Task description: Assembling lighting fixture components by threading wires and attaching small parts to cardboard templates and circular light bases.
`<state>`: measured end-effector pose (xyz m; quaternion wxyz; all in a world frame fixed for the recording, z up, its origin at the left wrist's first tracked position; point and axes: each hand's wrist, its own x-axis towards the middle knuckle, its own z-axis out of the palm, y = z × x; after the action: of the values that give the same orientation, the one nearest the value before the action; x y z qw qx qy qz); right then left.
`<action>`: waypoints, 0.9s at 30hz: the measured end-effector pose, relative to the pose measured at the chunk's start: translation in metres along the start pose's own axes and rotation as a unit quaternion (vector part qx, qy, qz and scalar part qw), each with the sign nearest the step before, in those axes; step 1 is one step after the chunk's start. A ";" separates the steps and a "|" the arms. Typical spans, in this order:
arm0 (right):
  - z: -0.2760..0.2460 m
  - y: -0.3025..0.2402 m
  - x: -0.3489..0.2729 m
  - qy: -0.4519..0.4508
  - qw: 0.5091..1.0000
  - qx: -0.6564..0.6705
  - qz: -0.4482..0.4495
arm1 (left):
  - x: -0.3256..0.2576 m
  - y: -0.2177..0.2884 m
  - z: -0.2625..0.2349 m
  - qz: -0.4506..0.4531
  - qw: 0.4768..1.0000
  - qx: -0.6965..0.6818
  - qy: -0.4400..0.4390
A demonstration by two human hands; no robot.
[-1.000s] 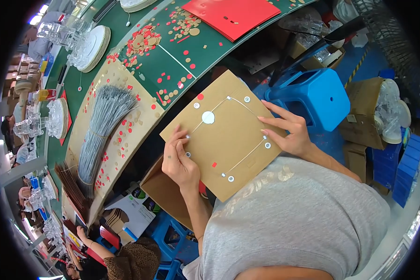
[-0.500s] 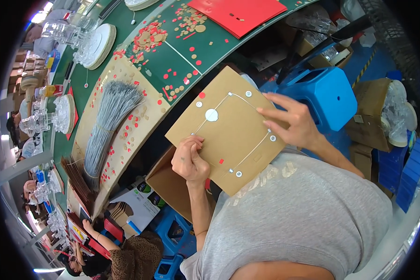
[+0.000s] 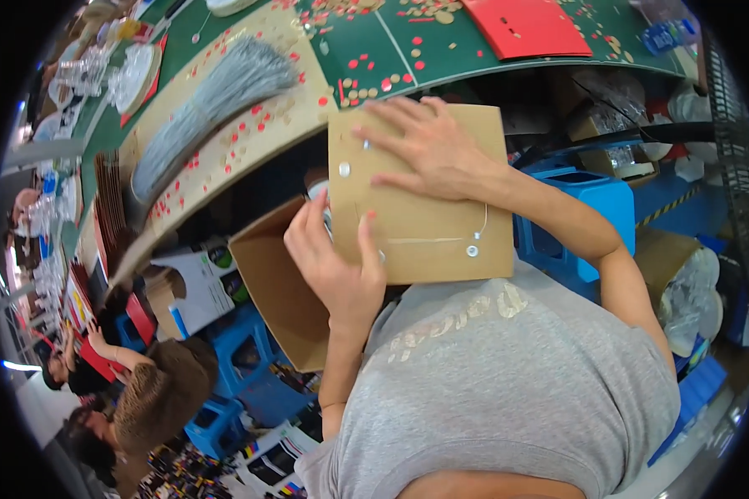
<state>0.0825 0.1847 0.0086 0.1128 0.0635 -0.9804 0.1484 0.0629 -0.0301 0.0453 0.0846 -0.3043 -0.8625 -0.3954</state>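
Fingers (image 3: 398, 180) spread, the right hand (image 3: 443, 156) lies over the upper part of the brown cardboard panel (image 3: 429, 223), mid-frame; the left hand (image 3: 339, 281) gapes wide at the panel's left edge. A grey wiry bundle (image 3: 215, 104) lies upper left, red sheets (image 3: 537, 33) upper right.

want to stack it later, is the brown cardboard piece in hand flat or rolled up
Flat: the brown cardboard piece shows one broad, squarish face with the right hand spread across it. Its underside is hidden.

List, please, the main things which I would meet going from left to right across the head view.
Grey wire bundle → left hand → cardboard panel → blue stool → carton of clear plastic.
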 end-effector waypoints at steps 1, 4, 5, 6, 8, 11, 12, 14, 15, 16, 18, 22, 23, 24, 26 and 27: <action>0.002 -0.003 0.001 0.011 0.998 -0.035 0.060 | 0.002 -0.005 0.006 -0.011 0.999 0.034 -0.032; -0.005 -0.016 -0.001 0.007 0.988 -0.064 0.139 | 0.015 -0.024 0.017 0.053 0.992 0.111 -0.003; -0.014 -0.024 -0.006 -0.010 0.976 -0.087 0.199 | 0.018 -0.030 0.017 0.079 0.992 0.100 0.015; -0.023 -0.024 -0.008 -0.010 0.970 -0.084 0.228 | 0.025 -0.033 0.016 0.110 0.990 0.089 0.012; -0.027 -0.021 -0.028 0.008 0.969 -0.099 0.228 | 0.035 -0.041 0.017 0.158 0.987 0.042 -0.005; -0.032 -0.023 -0.051 0.082 0.967 -0.151 0.189 | 0.035 -0.038 0.016 0.188 0.981 0.017 -0.055; -0.034 -0.020 -0.054 0.115 0.979 -0.088 0.144 | 0.035 -0.029 0.016 0.191 0.980 0.019 -0.056; -0.033 -0.019 -0.056 0.153 0.985 0.024 0.077 | 0.026 -0.019 0.020 0.183 0.980 0.044 -0.061; -0.030 -0.015 -0.056 0.156 0.984 0.023 0.079 | 0.024 -0.014 0.022 0.170 0.981 0.069 -0.064; -0.026 -0.007 -0.054 0.137 0.982 0.121 0.051 | 0.024 -0.010 0.023 0.172 0.980 0.079 -0.054; -0.021 0.007 -0.048 0.115 0.969 0.219 0.020 | 0.022 -0.014 0.025 0.165 0.982 0.067 -0.060; -0.022 0.020 -0.033 0.142 0.956 0.256 -0.024 | 0.026 -0.016 0.026 0.154 0.985 -0.001 -0.082; -0.022 0.022 -0.029 0.141 0.951 0.274 0.003 | 0.027 -0.017 0.027 0.165 0.982 -0.021 -0.085; -0.021 0.028 -0.027 0.127 0.952 0.279 -0.020 | 0.028 -0.017 0.027 0.160 0.983 -0.018 -0.084; -0.017 0.028 -0.019 0.136 0.950 0.277 -0.051 | 0.031 -0.018 0.028 0.173 0.982 -0.029 -0.071; -0.015 0.027 -0.015 0.148 0.948 0.271 -0.080 | 0.029 -0.016 0.027 0.170 0.983 -0.026 -0.070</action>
<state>0.0961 0.2165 0.0119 0.2467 0.1474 -0.8674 0.4062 0.0327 -0.0048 0.0285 0.0825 -0.4755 -0.7913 -0.3754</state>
